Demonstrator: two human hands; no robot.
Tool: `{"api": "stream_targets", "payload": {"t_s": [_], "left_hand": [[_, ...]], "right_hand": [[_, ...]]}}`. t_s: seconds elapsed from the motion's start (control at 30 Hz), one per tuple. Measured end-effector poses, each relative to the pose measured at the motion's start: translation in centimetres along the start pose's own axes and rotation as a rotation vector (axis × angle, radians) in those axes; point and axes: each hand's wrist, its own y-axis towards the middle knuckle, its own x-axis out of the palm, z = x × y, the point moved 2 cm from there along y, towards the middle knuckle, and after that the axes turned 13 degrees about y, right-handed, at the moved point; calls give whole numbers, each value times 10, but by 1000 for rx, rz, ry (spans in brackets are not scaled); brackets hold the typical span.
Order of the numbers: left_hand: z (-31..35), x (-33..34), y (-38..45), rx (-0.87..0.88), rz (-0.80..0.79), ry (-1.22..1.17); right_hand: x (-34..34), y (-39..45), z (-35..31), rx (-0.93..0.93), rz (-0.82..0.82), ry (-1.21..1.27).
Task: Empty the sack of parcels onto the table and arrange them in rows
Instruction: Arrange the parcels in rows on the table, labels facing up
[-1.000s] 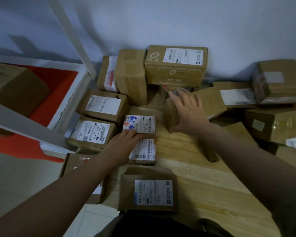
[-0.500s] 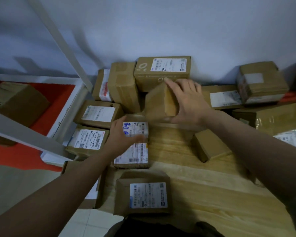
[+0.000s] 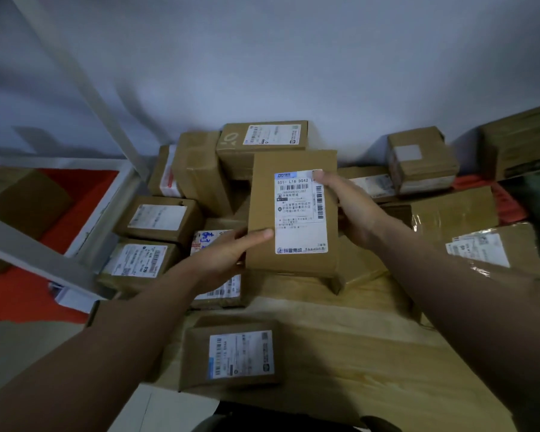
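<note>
While parcel [image 3: 293,213] held above table [image 3: 340,353] (label up), both hands' fingers clamped on it.

brown labelled parcel [image 3: 293,213] held upright above cardboard parcels [image 3: 159,218] crowding the table [image 3: 340,353].

Single head-worn wide-angle view, looking forward and steeply down over the wooden table [image 3: 340,353] toward the wall [image 3: 293,57], close in. Both forearms enter from the bottom corners. Edges bow from lens distortion; no second view to overlap.
</note>
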Motion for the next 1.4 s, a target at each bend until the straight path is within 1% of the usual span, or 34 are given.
{"api": "stream_targets", "payload": {"t_s": [0.07, 0.13, 0.2, 0.27, 0.33, 0.4, 0.47, 0.57, 0.6, 0.67, 0.73, 0.8, 0.87, 0.93, 1.0, 1.07, 1.17, 1.23, 1.33, 1.4], "left_hand": [[-6, 0, -3, -72, 20, 53], [-13, 1, -6, -128, 78, 223], [-25, -5, -4, -144, 293, 414], [-36, -12, -5, -145, 496, 520], [-44, -14, -9, -151, 572, 620], [-53, -15, -12, -113, 557, 745], [-65, -16, -12, -76, 491, 842], [-87, -20, -8, -141, 371, 981], [-93, -22, -6, -155, 344, 1032], [-99, -23, -5, -150, 322, 1107], [-102, -24, -2, -144, 308, 1104], [-102, -26, 1, -150, 282, 1053], [-99, -29, 4, -140, 282, 1087], [-96, -35, 4, -129, 290, 1131], [-93, -42, 4, -121, 309, 1067], [-86, -50, 7, -100, 380, 950], [-63, -66, 16, -62, 572, 789], [-44, -81, 27, -14, 696, 789], [-17, -107, 44, -14, 792, 741], [-1, -126, 58, -2, 835, 696]], "right_hand": [[1, -6, 17, 86, -20, -56], [0, -13, 35, 186, -20, -88], [3, -20, 49, 243, 7, -72], [7, -21, 63, 254, 28, -79], [16, -19, 74, 223, 42, -124], [20, -9, 88, 172, 98, -175], [22, -2, 96, 105, 131, -281], [25, 1, 108, 80, 77, -524], [25, 3, 112, 49, 67, -639], [29, 6, 109, -60, 96, -847], [39, 12, 98, -179, 110, -1023], [50, 25, 90, -222, 56, -1167], [59, 37, 89, -185, -36, -1273], [64, 44, 94, -135, -92, -1375], [66, 41, 97, -196, -76, -1524], [66, 38, 97, -261, -35, -1630], [69, 44, 90, -283, -9, -1637], [70, 55, 85, -256, -7, -1573], [69, 69, 84, -45, -74, -1456], [71, 71, 86, 34, -95, -1473]]}}
